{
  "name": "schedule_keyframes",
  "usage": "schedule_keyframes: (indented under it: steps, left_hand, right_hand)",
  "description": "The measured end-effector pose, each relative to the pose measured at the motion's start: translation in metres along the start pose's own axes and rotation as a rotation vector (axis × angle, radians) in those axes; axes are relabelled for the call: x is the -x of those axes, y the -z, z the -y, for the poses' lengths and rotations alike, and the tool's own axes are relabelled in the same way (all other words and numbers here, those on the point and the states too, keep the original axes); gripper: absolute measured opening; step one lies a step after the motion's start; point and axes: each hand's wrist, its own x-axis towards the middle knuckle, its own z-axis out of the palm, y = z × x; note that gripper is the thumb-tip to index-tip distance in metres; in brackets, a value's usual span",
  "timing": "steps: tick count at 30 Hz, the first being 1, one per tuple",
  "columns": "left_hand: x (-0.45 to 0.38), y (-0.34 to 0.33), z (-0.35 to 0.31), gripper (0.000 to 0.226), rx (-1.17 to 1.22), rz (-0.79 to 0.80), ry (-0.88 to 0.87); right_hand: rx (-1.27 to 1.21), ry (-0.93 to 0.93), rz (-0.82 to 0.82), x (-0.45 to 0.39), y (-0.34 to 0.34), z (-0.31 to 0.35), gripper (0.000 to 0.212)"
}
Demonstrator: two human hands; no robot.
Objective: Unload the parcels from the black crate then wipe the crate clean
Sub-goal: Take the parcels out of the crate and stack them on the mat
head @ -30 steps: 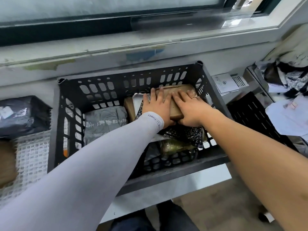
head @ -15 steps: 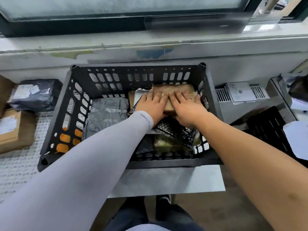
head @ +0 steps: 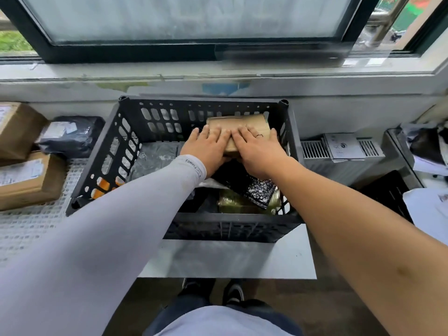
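Since a moment ago you are lifting the brown parcel (head: 238, 127) a little inside the black crate (head: 101, 166), so the unloading is now starting. Your left hand (head: 208, 147) and right hand (head: 257, 149) are lying side by side on it, fingers straight, thumbs at its sides; other parcels are waiting just below your wrists.
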Motion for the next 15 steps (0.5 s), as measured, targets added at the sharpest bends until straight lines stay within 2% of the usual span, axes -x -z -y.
schedule_keyframes:
  steps: [15]
  left_hand:
    - [0.07,0.045,0.025,0.076,-0.025,-0.097,0.098]
  right_hand:
    - [0.122,0.089,-0.139,0.028,0.054,0.043,0.08]
